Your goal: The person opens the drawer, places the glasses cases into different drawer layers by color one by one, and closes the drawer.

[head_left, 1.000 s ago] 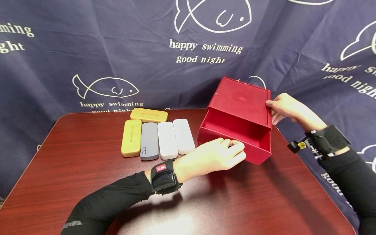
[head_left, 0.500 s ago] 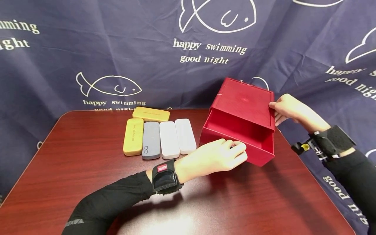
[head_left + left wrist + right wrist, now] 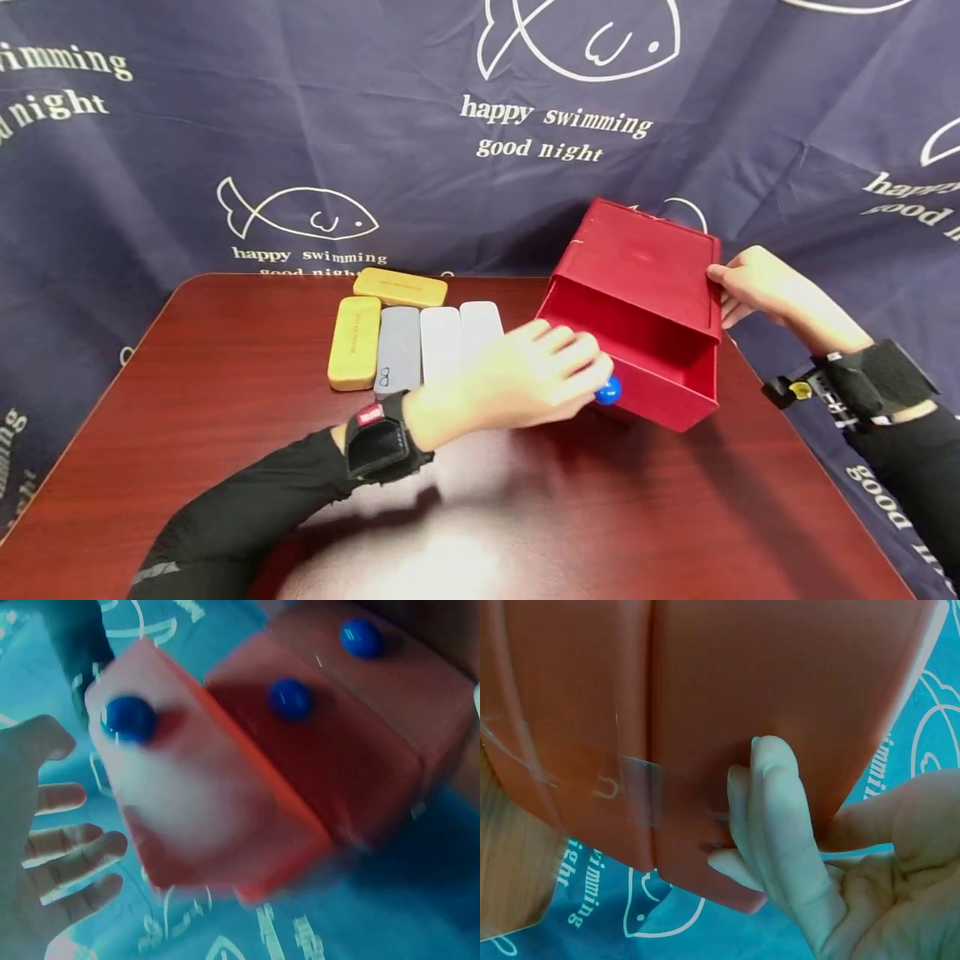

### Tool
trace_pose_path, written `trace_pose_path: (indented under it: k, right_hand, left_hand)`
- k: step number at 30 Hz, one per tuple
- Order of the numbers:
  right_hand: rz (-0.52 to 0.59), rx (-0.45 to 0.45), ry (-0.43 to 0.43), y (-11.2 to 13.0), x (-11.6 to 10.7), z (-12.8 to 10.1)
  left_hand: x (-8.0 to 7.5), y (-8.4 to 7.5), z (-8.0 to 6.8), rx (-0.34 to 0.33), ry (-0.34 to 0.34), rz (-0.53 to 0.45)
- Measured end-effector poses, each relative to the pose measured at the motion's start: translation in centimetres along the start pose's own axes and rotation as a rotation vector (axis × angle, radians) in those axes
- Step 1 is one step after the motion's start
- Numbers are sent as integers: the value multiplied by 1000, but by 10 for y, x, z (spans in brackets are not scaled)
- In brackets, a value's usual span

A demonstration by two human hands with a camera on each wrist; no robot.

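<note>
On the left of the dark red wood-grain counter (image 3: pixel 187 400) lay five oblong cases with rounded corners. A mustard case (image 3: pixel 354 342), a grey case (image 3: pixel 397 348) and two white cases (image 3: pixel 441 340) lay side by side, long edges touching or nearly so. A second mustard case (image 3: pixel 400 287) lay crosswise just behind them. All five were closed, with a matte finish.

The left hand (image 3: pixel 517 379) hovered in front of the white cases and hid their near ends. Its fingers (image 3: pixel 71 847) were straight and spread apart, gripping nothing. They were just beside a round blue knob (image 3: pixel 608 390) on the drawer (image 3: pixel 652 400); whether they touched it could not be told.

The drawer belonged to a red box (image 3: pixel 637 267) of stiff, faintly textured card, tilted with its far end raised. The drawer stood pulled partly out toward the person, and the part of its inside that showed was bare red. The left wrist view, blurred, showed the knob (image 3: pixel 129 718) on the drawer's front.

The right hand (image 3: pixel 757 283) gripped the box's far right edge, thumb on top, fingers (image 3: pixel 776 802) pressed together flat against the underside, beside a strip of clear tape (image 3: pixel 641 791).

Behind hung a navy cloth (image 3: pixel 225 125) with white fish and lettering.
</note>
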State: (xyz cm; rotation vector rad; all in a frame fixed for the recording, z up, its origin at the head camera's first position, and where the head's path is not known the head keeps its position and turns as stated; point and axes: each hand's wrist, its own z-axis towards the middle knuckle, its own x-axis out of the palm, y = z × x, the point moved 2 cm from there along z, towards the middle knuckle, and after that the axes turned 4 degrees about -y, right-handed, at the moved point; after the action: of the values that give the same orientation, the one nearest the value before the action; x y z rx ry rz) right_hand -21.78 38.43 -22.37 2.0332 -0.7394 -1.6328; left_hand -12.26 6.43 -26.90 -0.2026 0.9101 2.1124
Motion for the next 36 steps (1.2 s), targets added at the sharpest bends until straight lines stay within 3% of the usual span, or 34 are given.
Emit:
trace_pose_path:
  k: [2, 9, 20, 27, 31, 36]
  right_hand:
    - [-2, -8, 2, 0, 0, -1]
    - [-26, -29, 4, -4, 0, -2]
    - [-37, -55, -7, -4, 2, -2]
    - [-48, -64, -13, -4, 4, -2]
    - [-58, -70, -16, -5, 4, -2]
    - [-64, -73, -14, -4, 4, -2]
  left_hand:
    - [-7, 14, -7, -43, 10, 15]
    - [-26, 60, -48, -248, 250, 53]
    - [-14, 114, -130, -481, 503, -75]
    - [-12, 130, -162, -612, 648, -81]
    - [-15, 130, -177, -697, 750, -72]
    - [-19, 124, -195, -766, 815, -82]
